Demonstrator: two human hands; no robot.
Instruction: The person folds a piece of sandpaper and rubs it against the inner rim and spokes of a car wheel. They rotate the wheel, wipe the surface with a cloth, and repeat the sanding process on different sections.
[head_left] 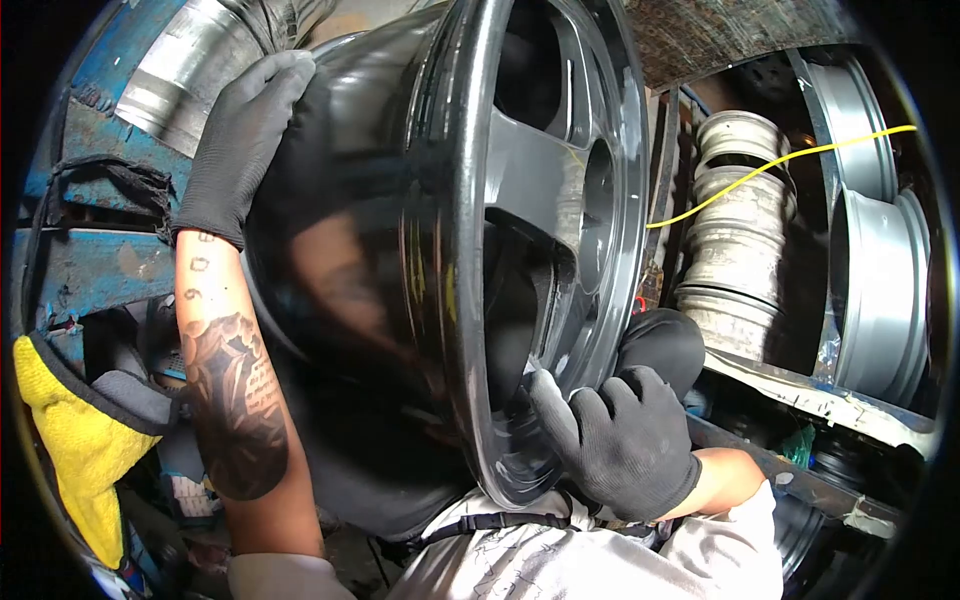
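Observation:
A glossy black wheel rim (350, 200) stands on edge in front of my body, its spoked face turned to the right. My left hand (248, 130), in a dark grey glove, grips the rim's far left edge, with the fingertips curled over it. At the lower part of the spoked face is my right hand (628, 440), gloved too, its fingers bent and closed. The thumb and index finger pinch near a spoke opening, where a small pale edge shows. What that pale thing is, I cannot make out.
Several worn silver rims (735, 235) are stacked on a rack at the right, beside grey rims (880, 290). A yellow cable (770, 165) crosses there. At left are a blue metal frame (110, 265), a yellow cloth (75, 440) and another silver rim (185, 75).

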